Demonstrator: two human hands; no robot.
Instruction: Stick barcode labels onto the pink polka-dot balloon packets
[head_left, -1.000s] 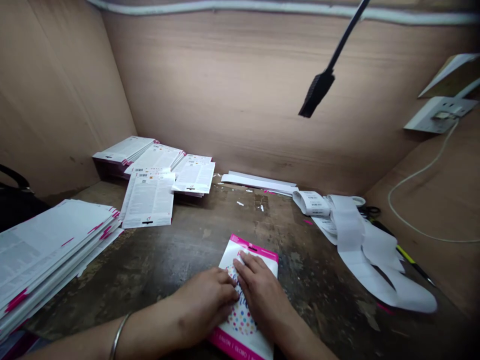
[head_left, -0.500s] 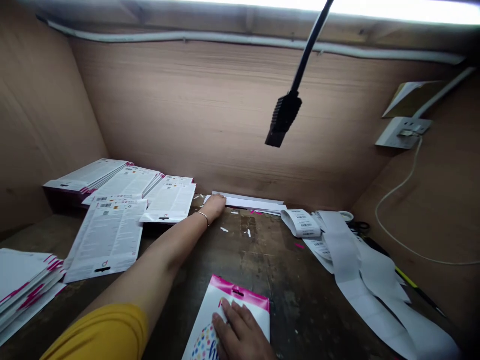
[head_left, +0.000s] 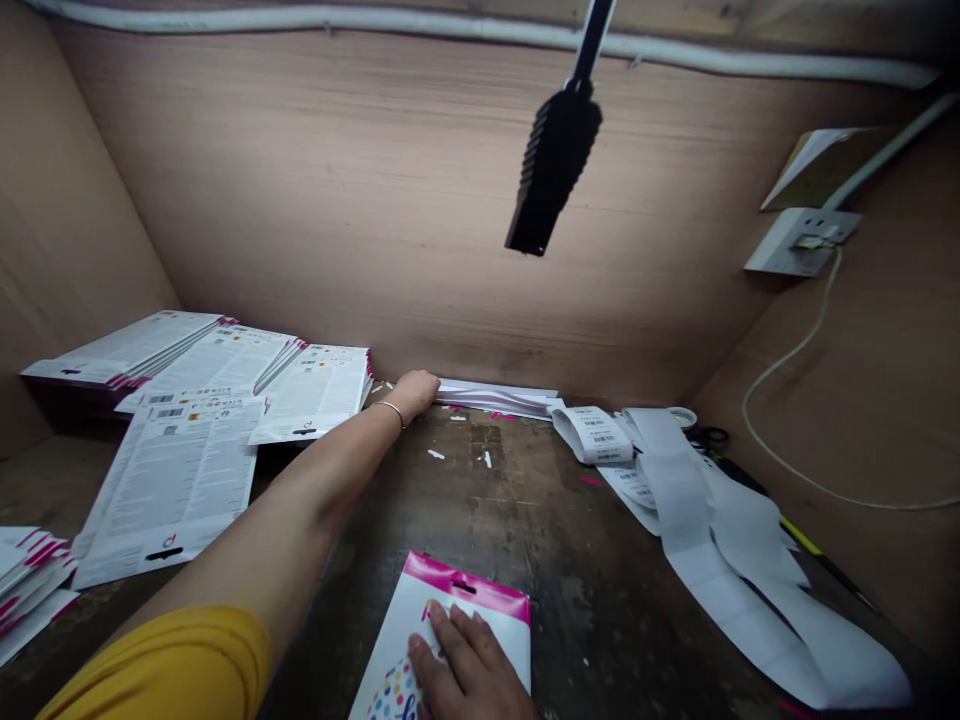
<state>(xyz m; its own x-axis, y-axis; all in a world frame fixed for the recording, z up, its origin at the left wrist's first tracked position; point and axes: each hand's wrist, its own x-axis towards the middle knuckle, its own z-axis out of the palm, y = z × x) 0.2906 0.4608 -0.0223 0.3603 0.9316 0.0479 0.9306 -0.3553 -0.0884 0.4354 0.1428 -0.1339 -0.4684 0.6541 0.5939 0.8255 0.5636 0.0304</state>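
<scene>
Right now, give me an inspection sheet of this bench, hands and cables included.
Surface: dark table, worn, patchy.
Job's things: white-and-pink packet under the right hand; paper strips at the back; packet stacks at left.
Clutter: scraps mid-table; curled white paper and barcode labels at right, near a yellow-and-black tool.
Left hand: at the strips' left end, grip hidden.
Right hand: palm down on the packet.
Cables: black cable hangs, end free; white cord plugged into the socket.
Surroundings: wooden walls, white pipe above.
</scene>
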